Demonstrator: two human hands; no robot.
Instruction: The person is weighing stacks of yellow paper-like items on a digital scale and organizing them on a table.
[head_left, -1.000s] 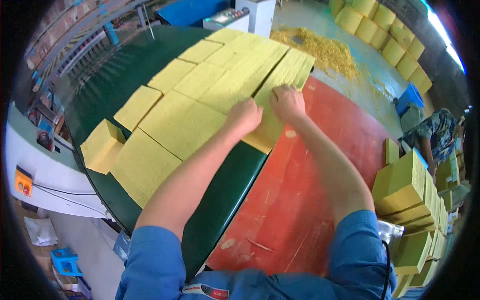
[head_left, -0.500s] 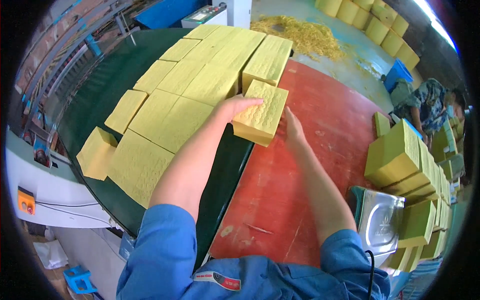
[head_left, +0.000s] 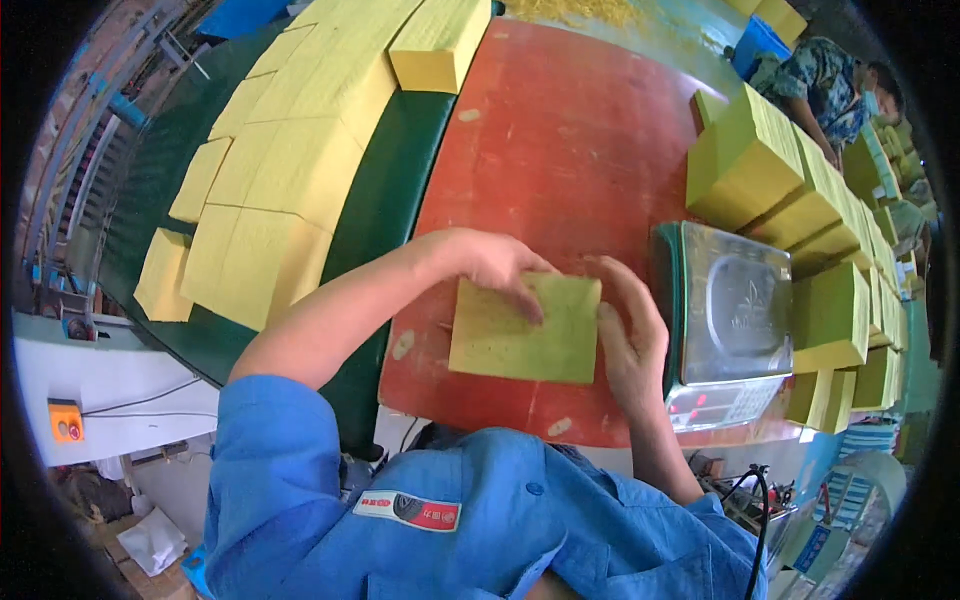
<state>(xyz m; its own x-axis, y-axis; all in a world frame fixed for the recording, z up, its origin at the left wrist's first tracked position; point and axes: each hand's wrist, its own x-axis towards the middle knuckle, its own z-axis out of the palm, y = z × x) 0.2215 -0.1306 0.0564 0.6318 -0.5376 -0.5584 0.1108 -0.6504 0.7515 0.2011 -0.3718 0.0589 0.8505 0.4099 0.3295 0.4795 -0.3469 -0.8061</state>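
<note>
A block of stacked yellow paper sheets (head_left: 515, 345) is in front of me over the red tabletop (head_left: 560, 130), its flat face toward me. My left hand (head_left: 500, 270) grips its upper edge, thumb lying across the face and the other fingers partly hidden behind. Along the block's right edge my right hand (head_left: 637, 345) is curled, fingers and thumb against the side. I cannot tell whether the block rests on the table or is slightly raised. To the right of my right hand stands a scale with a metal pan (head_left: 735, 310).
Rows of yellow paper blocks (head_left: 290, 165) lie on a dark green surface (head_left: 385, 190) at left. More blocks (head_left: 745, 170) are piled at right, beyond the scale. A person in camouflage clothing (head_left: 820, 85) is at the far right. An orange switch box (head_left: 65, 421) sits at lower left.
The paper block has come from beside the green surface toward me over the red table and turned its plain face up. My right hand, apart from it before, now meets its right edge.
</note>
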